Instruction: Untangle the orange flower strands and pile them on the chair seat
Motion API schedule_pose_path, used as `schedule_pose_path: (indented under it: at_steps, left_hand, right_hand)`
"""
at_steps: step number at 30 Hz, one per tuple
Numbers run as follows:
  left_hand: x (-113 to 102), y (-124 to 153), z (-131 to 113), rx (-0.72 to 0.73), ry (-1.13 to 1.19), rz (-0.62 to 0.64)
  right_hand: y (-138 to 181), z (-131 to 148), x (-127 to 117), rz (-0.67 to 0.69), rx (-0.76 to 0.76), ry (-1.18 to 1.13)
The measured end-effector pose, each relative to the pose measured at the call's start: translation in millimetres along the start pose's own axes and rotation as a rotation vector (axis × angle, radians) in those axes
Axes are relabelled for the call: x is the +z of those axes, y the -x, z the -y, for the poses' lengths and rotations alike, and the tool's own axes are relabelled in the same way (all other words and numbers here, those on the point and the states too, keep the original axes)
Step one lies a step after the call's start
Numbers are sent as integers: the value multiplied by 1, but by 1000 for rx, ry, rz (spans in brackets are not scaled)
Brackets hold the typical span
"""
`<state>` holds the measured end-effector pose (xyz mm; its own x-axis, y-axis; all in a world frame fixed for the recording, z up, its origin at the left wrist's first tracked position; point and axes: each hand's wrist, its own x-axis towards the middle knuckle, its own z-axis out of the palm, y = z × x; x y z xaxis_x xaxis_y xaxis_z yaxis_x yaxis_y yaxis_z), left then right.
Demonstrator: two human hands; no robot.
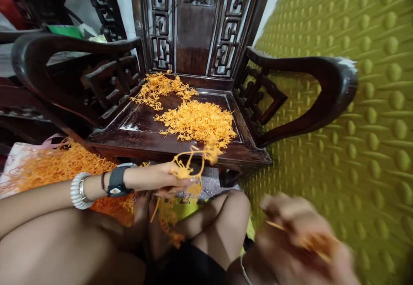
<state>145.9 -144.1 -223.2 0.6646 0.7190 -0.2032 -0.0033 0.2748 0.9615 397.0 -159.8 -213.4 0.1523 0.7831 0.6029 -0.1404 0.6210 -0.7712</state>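
My left hand (164, 179) is in front of the chair seat, its fingers closed on an orange stringy piece (183, 172). Thin loops of it stick up above the fingers, and more strands dangle below. At the lower right, my right hand (300, 229) is smeared by motion. Its fingers curl round orange stringy bits (318, 244), and one thin strand pokes out to the left. Beyond my left hand, a dense heap of small orange stringy pieces (200, 121) lies on the seat. A looser orange cluster (161, 87) lies behind it, to the left.
A dark carved wooden chair (195, 57) faces me, with curved armrests on both sides. To the left, a pale bag (13, 160) overflows with tangled orange strands (64, 162). A yellow-green bumpy sheet (361, 147) stands along the right. My bare legs are below.
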Motion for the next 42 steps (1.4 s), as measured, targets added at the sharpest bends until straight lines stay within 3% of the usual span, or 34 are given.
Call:
schedule_pose_path:
  at_steps: [4,9,12,17,22,27,30,33,37,42]
  left_hand:
    - [12,-12,-6,2,-96,36]
    - [12,-22,0,15,-52,-63]
    - [12,-24,2,-4,-56,-94]
    - [11,-25,5,-10,-99,-101]
    - [11,-27,13,-49,-162,-73]
    - [16,-28,22,-87,-450,-55]
    - [20,-28,22,-129,-551,-74]
    - [23,-28,18,-115,-551,-85]
    - [27,-27,12,-71,-493,-23]
    - [33,-25,4,-41,-307,52]
  right_hand:
    - [12,-33,28,14,121,-137]
    - [28,-31,27,221,309,-200]
    - [26,-30,25,275,353,-51]
    - [27,-38,30,305,306,143]
    - [27,-47,35,427,256,281]
    - [22,-56,34,536,351,462]
    - [22,-60,32,632,368,439]
    - [26,-62,31,498,410,284]
    - [31,-61,34,233,598,-65]
    - [31,-56,34,100,678,-503]
